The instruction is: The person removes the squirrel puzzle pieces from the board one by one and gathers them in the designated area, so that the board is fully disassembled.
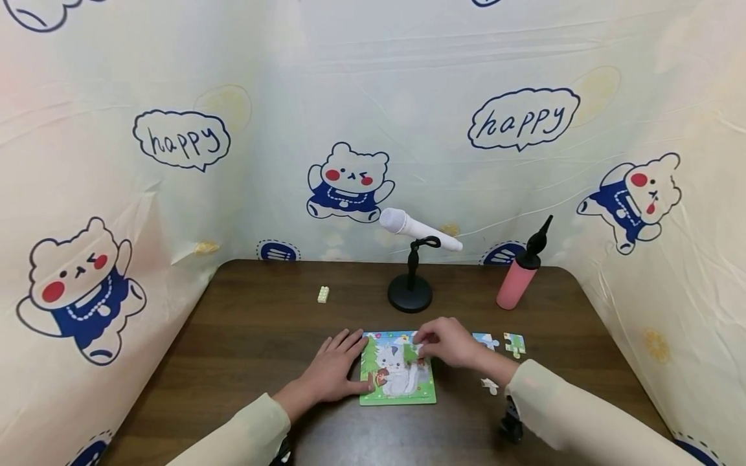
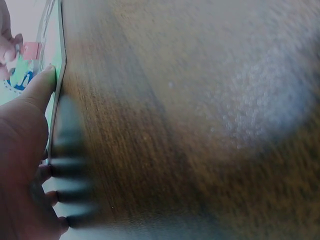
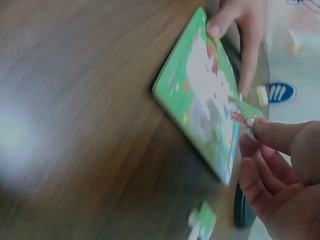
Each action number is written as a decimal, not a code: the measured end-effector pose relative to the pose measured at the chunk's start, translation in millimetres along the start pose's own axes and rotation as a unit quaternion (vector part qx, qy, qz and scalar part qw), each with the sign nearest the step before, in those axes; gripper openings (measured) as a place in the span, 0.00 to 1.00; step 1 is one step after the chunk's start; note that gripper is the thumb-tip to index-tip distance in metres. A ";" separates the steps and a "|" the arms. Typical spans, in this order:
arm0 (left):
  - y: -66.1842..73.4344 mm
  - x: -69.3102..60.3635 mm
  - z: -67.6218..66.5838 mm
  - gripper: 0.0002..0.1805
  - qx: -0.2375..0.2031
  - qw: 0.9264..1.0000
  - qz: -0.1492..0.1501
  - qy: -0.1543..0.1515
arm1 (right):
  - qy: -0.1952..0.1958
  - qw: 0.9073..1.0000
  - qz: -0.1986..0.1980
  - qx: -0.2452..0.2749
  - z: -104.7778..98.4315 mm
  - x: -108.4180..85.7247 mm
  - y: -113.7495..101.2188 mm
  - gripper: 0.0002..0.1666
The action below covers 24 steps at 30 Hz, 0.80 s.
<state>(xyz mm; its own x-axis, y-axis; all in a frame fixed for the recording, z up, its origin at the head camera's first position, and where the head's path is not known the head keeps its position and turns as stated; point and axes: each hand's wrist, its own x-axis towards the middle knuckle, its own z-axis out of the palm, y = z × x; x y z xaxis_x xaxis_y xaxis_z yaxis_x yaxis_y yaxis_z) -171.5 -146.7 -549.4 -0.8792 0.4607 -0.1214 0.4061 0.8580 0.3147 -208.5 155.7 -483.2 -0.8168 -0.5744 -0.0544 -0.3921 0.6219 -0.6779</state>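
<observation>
Right hand (image 1: 447,342) has a green piece (image 1: 411,353) pinched thumb to fingertip, closed to its thickness, at about 1 o'clock from the centre of the puzzle board (image 1: 397,399); piece looks tilted, can't tell if it touches; pushed down like that, it could jam or lift neighbours; left hand (image 1: 335,369) spread flat at 9 o'clock, thumb on the board; too little thumb pressure and the board may skid; right sleeve (image 1: 559,404) sits just beside a white piece (image 1: 489,386) past 3 o'clock; could drag it.
</observation>
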 end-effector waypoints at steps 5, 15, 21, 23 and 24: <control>1.3 -1.2 -1.8 0.56 -0.007 1.000 0.003 0.003 | -0.004 1.000 0.018 0.001 -17.8 -21.9 19.3 0.08; 2.6 -2.8 -3.6 0.56 -0.010 1.000 0.003 0.001 | -0.001 0.999 0.052 0.003 -19.1 -53.7 45.4 0.06; 0.2 -1.1 -1.6 0.57 -0.006 1.000 -0.001 -0.002 | 0.006 0.999 0.039 -0.018 -14.7 -59.2 54.3 0.04; -0.7 -0.4 -1.3 0.57 -0.005 1.000 -0.002 -0.003 | 0.004 0.999 0.038 -0.022 -13.5 -59.0 55.5 0.05; -0.9 -0.2 -1.3 0.57 -0.004 1.000 -0.004 -0.004 | 0.003 0.999 0.039 -0.024 -12.9 -58.7 55.9 0.05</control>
<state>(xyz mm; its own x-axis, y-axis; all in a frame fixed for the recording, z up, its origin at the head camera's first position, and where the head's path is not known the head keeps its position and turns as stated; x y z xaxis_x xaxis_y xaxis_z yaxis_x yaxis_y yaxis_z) -172.0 -147.8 -548.5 -0.8804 0.4559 -0.1308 0.3975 0.8596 0.3210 -187.9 231.1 -508.4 -0.8481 -0.5200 -0.1011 -0.3471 0.6897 -0.6355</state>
